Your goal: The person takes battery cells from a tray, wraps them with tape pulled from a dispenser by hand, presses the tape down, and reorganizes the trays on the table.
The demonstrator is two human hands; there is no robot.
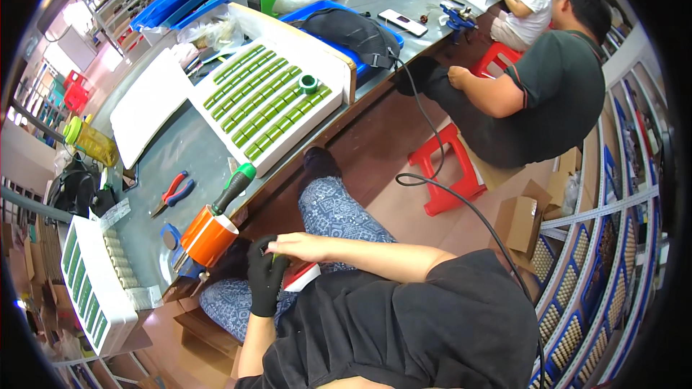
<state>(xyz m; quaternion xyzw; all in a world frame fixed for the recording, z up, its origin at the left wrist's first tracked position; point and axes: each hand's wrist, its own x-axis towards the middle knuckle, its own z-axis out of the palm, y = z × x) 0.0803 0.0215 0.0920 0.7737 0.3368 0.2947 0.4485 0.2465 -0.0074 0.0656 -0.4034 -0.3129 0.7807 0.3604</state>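
Right hand (301, 247), fabric-gloved left hand (265, 281) seemingly touching; orange cylinder (202, 239) near.

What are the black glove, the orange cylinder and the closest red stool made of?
Black glove: probably knitted fabric, because it looks dull and hugs the hand.
Orange cylinder: smooth and glossy, with bright shine; it could be plastic or painted metal, I can't tell.
Red stool: most likely moulded plastic, smooth and evenly coloured, with rounded edges.
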